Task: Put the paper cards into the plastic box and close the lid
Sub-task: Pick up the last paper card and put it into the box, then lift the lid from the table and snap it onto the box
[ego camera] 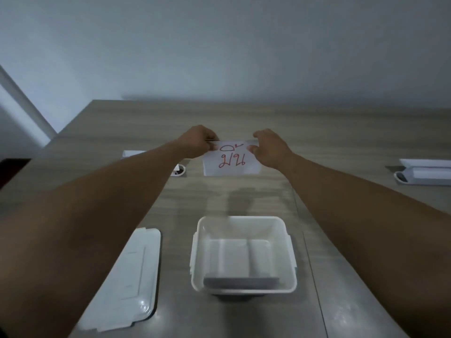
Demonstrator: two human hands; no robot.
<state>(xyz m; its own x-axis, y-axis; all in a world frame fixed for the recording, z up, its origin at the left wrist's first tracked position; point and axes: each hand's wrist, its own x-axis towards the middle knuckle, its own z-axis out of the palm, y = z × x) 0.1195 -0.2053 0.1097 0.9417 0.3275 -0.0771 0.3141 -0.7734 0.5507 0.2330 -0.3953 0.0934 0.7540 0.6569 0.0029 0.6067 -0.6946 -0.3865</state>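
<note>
A white paper card [231,161] with red handwriting hangs in the air above the far part of the table. My left hand [199,142] pinches its upper left corner and my right hand [269,148] pinches its upper right corner. Both arms are stretched forward. The white plastic box [290,259] stands open near the table's front, well below and nearer than the card, with what looks like paper lying flat in its bottom. Its clear lid [127,279] lies flat on the table to the left of the box, partly under my left forearm.
A wooden table [244,196] runs to a pale wall. A white flat object [133,153] and a round cable port [179,170] lie behind my left arm. Another white box-like item [424,173] sits at the far right edge.
</note>
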